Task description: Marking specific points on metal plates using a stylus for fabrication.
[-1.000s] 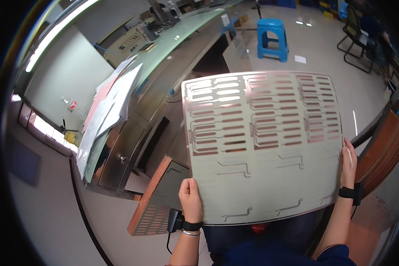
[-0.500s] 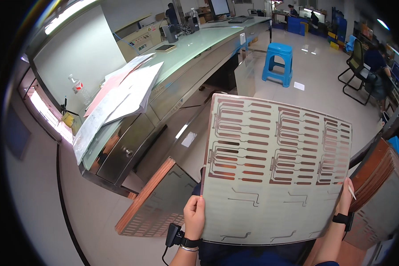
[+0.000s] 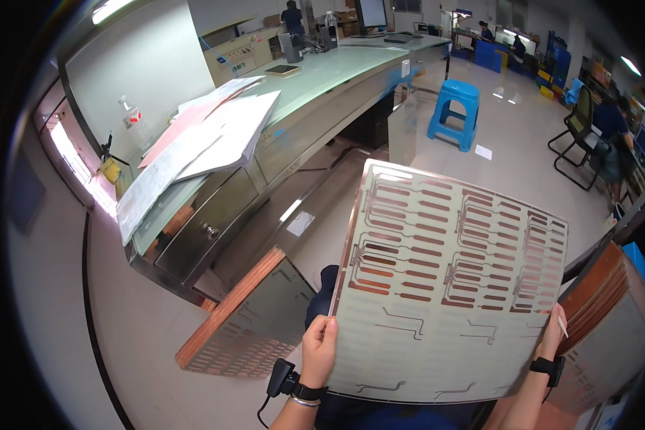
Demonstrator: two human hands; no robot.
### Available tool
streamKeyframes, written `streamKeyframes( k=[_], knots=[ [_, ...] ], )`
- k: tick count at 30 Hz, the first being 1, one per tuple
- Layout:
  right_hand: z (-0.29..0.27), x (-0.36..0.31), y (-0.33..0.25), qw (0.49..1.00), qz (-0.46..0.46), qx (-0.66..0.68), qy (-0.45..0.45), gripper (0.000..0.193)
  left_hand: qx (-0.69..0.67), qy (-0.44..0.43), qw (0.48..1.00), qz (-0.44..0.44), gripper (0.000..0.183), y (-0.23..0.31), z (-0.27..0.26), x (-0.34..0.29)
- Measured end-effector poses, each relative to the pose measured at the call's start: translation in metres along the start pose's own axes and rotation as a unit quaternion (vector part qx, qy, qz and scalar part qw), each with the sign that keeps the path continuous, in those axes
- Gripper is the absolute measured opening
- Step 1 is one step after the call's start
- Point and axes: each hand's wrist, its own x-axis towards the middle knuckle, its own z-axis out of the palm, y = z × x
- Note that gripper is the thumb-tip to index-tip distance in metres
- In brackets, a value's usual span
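Note:
A large printed circuit board panel [image 3: 444, 344], pale green with copper-coloured traces, is held up tilted in front of me. My left hand [image 3: 318, 351] grips its left edge, the thumb on the front face. On the opposite edge my right hand [image 3: 552, 331] is closed, and a thin pale stick [image 3: 562, 327] pokes out between its fingers. Behind my left hand, a stack of similar panels [image 3: 247, 315] leans with its copper edges showing. Another panel stack [image 3: 609, 322] stands close beyond my right hand. The panel's back and the fingers behind it are hidden.
A glass-topped metal desk [image 3: 315, 86] runs along the left, with loose papers [image 3: 215, 136] and a plastic bottle [image 3: 133, 122] on it. A blue stool [image 3: 455, 115] stands on the floor ahead. At the right, a person [image 3: 609, 118] sits by a chair [image 3: 577, 136].
The panel's top edge has dropped slightly and its upper left corner has shifted right. Both hands keep their grip. The surroundings have shifted a little in view.

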Motion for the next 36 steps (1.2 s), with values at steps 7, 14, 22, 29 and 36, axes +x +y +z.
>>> streamKeyframes(
  k=[7, 14, 22, 29, 36],
  knots=[
    [0.012, 0.018, 0.019, 0.962, -0.205, -0.171, -0.052, 0.029, 0.006, 0.049, 0.997, -0.054, 0.029, -0.042, -0.003, -0.017],
    [0.069, 0.009, 0.012, 0.874, -0.232, -0.419, -0.084, 0.028, -0.003, 0.088, 0.986, -0.139, 0.030, -0.070, -0.011, -0.044],
    [0.246, -0.114, -0.043, 0.844, -0.338, -0.211, -0.359, 0.034, 0.131, 0.078, 0.977, -0.147, 0.024, -0.073, -0.019, -0.052],
    [0.365, -0.190, -0.033, 0.807, -0.332, -0.088, -0.481, 0.028, 0.233, 0.082, 0.957, -0.150, 0.020, -0.066, -0.021, -0.057],
    [0.387, -0.190, -0.020, 0.803, -0.369, -0.119, -0.452, 0.030, 0.243, 0.090, 0.956, -0.137, 0.017, -0.068, -0.024, -0.052]
  ],
)
